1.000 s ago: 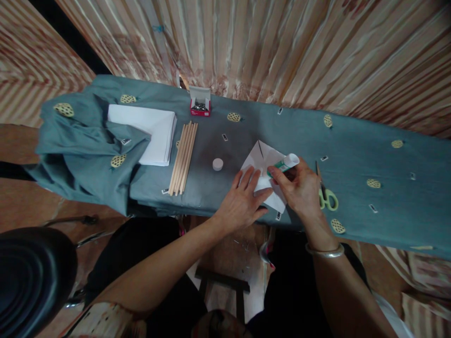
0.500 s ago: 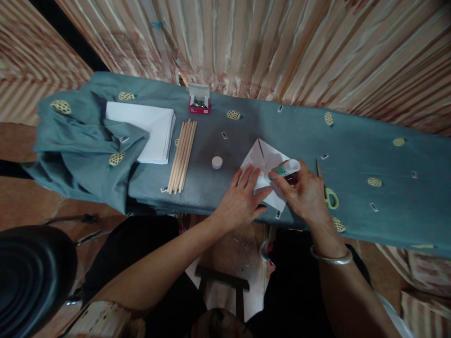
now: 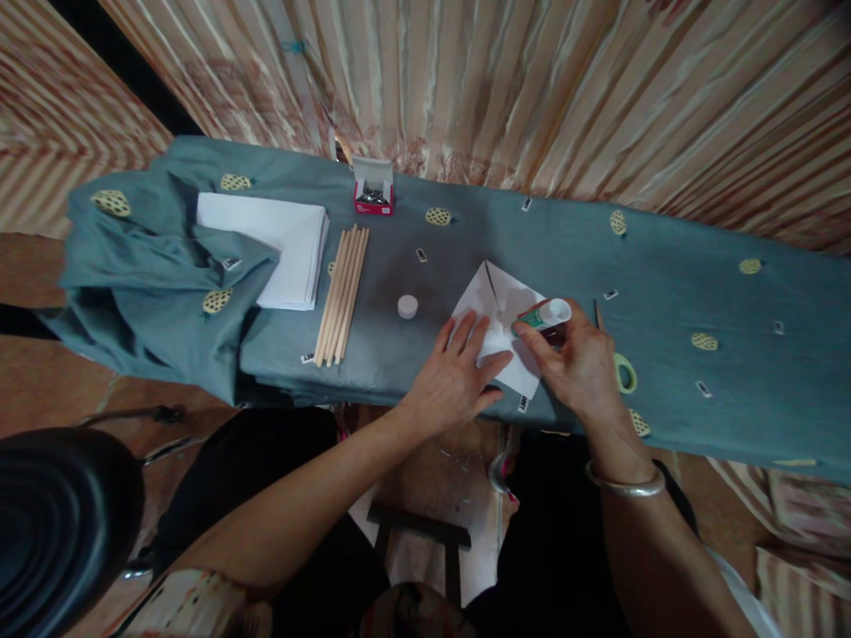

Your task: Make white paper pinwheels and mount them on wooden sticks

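Cloth-covered counter [image 3: 665, 292], paper [image 3: 507, 287] on top.
It is pressed under the left hand [image 3: 448, 381], fingers splayed; a glue stick [image 3: 542, 316] is gripped by the curled right hand [image 3: 578, 365].

The tube [image 3: 532, 319] in my right grip [image 3: 577, 359] is green and white, the paper [image 3: 509, 288] beneath it white; beside my grip, yellow-green scissor handles [image 3: 632, 377]; all around, teal cloth [image 3: 671, 283] patterned with spotted yellow pineapples [image 3: 618, 222].

Striped, pleated curtains [image 3: 492, 89] hung behind the cloth-covered worktop [image 3: 678, 283], while a dark post [image 3: 133, 66] slanted at upper left and a round black seat [image 3: 59, 532] stood above brownish floor [image 3: 59, 381] in dim light.
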Tool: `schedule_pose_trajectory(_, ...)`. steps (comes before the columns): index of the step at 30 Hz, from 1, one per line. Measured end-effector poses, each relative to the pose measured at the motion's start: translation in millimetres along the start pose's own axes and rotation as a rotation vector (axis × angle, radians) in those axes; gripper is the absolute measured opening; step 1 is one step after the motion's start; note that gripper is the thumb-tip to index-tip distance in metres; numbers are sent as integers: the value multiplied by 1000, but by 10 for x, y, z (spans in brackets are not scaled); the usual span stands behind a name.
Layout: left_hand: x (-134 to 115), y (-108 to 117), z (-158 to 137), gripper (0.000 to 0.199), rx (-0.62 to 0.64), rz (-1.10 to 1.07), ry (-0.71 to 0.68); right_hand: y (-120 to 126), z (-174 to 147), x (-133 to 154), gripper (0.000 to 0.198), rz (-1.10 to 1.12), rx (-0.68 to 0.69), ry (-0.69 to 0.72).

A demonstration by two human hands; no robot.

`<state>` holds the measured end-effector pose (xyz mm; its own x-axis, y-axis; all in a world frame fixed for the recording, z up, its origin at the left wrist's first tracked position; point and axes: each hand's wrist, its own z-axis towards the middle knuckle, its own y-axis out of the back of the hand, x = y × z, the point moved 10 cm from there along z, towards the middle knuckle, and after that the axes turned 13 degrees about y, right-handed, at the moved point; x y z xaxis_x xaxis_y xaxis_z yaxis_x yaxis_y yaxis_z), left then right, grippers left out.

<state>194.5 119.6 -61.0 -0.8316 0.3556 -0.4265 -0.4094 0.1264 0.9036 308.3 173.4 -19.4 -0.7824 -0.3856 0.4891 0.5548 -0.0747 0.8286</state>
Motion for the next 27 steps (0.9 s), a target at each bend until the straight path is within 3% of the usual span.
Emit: schedule_pose_trajectory(27,-11,9,-1,54,-11,26,-1,-71,111,25,29,23,-41,6)
